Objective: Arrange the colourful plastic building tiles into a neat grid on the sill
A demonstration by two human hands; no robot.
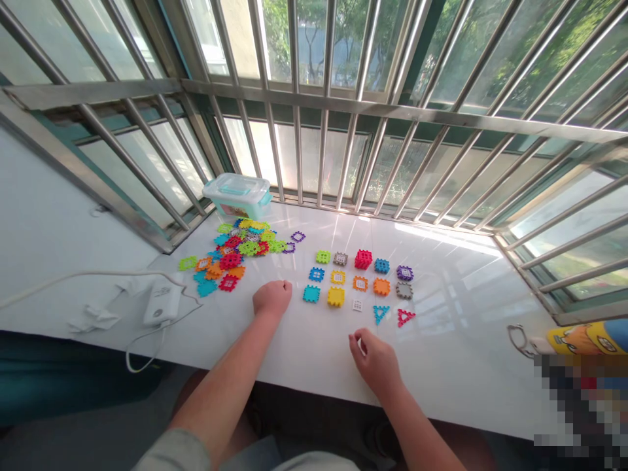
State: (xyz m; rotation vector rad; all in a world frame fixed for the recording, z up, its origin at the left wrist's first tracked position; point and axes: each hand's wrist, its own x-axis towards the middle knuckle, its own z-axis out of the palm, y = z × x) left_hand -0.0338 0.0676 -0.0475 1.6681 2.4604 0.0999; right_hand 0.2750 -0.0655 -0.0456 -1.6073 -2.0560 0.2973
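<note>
My left hand [273,298] rests on the white tabletop as a closed fist, with no piece showing in it. Just beyond it lies a loose pile of coloured plastic interlocking pieces [231,260]. My right hand [377,361] is curled nearer the front edge, its thumb and forefinger bent and nothing visible between them. Ahead of it are sorted pieces in rows: a red stack [363,260], a yellow stack [336,297], orange squares [381,286], a purple stack [405,273], a white window piece [358,305], a blue triangle [381,314] and a red triangle [405,317].
A lidded clear-and-teal storage box [240,196] stands behind the pile. To the left are a white power strip [163,302] with its cable and crumpled clear plastic wrap [101,315]. A yellow cartoon-printed item [581,339] lies at right. Metal window bars [353,157] border the table's back.
</note>
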